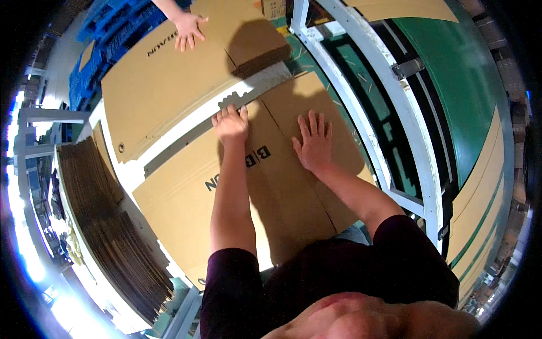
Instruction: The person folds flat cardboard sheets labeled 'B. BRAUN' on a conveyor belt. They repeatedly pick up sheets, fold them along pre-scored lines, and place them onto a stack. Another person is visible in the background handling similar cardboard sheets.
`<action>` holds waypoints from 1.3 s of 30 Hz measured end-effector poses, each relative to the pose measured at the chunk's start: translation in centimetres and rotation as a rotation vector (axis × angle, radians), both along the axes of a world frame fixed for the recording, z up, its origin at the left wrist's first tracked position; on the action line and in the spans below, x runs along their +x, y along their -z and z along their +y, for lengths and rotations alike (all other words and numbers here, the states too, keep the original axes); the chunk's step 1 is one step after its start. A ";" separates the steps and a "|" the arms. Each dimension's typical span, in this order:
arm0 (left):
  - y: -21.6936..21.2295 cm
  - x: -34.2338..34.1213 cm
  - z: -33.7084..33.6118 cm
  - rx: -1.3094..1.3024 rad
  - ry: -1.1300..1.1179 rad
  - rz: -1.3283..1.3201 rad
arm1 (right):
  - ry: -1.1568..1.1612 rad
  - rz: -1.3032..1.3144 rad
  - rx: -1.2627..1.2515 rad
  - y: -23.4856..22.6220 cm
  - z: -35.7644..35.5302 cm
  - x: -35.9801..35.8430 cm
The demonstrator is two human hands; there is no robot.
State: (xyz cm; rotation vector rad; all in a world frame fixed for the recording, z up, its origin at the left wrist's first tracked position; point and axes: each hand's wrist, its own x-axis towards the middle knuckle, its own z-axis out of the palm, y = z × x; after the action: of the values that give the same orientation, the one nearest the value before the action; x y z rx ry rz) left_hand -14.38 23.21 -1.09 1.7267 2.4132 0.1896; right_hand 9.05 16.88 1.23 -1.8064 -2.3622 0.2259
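A flat brown cardboard sheet (282, 186) with black print and a crease lies in front of me. My left hand (230, 125) is at its far edge, with bent fingers closed on that edge. Flat on the sheet's right part, beyond the crease, rests my right hand (314, 146), its fingers spread and holding nothing. Past a pale metal bar (186, 127) lies a second printed cardboard sheet (169, 85). Another person's hand (189, 27) is spread on the far side of that one.
Packed cardboard sheets (113, 226) stand on edge in a rack at the left. Blue pallets (107, 42) are stacked at the far left. To the right run a white metal frame (384, 51) and a green surface (451, 90) with more cardboard (480, 192) beside it.
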 end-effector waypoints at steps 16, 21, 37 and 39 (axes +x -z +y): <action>-2.1 23.4 -34.1 0.020 0.420 -0.292 | -0.113 0.354 0.217 1.6 -1.2 1.2; -1.2 24.5 -33.9 0.095 0.403 -0.157 | -0.386 0.343 0.182 1.2 -5.7 6.0; -2.4 24.8 -29.5 0.094 1.064 0.162 | -0.211 0.162 -0.070 1.7 -18.5 20.2; -2.2 24.7 -29.6 0.210 1.138 0.159 | -0.188 0.183 -0.025 2.0 -19.6 22.5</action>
State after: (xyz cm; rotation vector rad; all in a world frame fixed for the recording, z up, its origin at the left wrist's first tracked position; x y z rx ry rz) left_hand 10.36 -6.39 1.11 2.9489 1.1536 0.1415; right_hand 31.52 -2.76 -0.77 -1.5019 -2.4065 0.4264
